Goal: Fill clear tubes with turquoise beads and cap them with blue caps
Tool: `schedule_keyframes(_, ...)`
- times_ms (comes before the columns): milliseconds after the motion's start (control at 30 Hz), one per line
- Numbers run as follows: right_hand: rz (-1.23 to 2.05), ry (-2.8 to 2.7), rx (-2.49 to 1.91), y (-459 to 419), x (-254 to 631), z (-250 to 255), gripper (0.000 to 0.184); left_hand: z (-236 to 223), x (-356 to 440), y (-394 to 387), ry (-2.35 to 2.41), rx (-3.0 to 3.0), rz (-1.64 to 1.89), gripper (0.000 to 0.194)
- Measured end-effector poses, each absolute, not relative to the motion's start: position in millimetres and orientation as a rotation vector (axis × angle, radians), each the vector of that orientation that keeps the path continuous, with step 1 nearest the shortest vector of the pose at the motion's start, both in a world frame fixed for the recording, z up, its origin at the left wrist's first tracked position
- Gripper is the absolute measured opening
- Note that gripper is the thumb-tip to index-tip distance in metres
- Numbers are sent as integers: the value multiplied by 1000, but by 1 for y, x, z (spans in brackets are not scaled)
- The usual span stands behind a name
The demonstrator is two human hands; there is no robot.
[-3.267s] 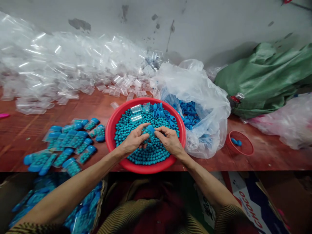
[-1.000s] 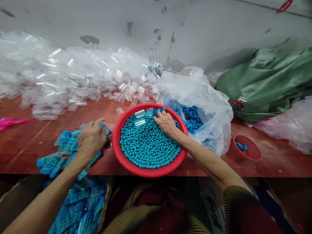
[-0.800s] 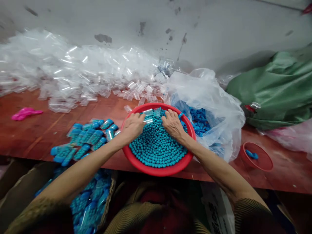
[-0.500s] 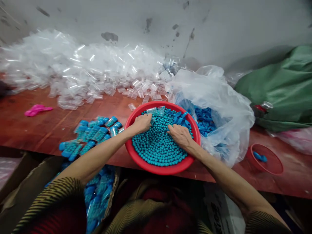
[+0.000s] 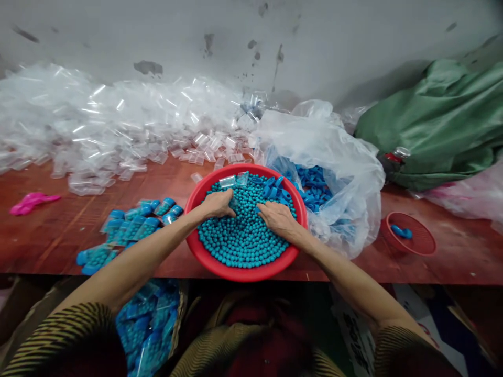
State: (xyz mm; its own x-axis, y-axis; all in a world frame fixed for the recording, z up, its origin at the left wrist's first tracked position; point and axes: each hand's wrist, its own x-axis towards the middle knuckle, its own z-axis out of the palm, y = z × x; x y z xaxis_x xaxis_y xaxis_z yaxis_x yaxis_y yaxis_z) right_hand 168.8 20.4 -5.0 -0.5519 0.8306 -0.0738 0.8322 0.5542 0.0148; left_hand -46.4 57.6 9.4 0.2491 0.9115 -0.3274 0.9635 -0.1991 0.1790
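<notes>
Blue beads fill red basin. Left hand at basin's left half: grip half-curled, I can't tell on what. Right hand at basin's right half: grip loosely bent, hold hidden. I'd work low, gently, inside basin's rim, limiting spills.

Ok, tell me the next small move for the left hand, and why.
Probably a small scoop of beads with the left hand. It is down at the blue beads in the red bowl, though what it holds is hard to make out. The capped packs on the table hold similar beads, so scooping seems to fit.
</notes>
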Motion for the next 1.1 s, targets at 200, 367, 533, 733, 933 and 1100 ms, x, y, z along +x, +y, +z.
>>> schedule_keyframes(200,-150,2795,1514,22,173,-6,28,5,-52,47,1597,1980,85,26)
schedule_keyframes(367,-265,2820,1575,23,173,-5,30,15,-56,35,1547,1919,183,33)
schedule_keyframes(533,-360,2840,1599,24,174,-5,30,47,-72,23,1584,1989,-23,33)
schedule_keyframes(733,-422,2860,1632,26,175,-5,32,64,-59,16,1295,2219,-654,30)
schedule_keyframes(933,-480,2891,1630,26,175,-4,34,22,-7,21,1385,2178,-475,37)
schedule_keyframes(1100,-516,2915,1655,26,176,-2,35,-1,1,9,1642,2107,-130,36)
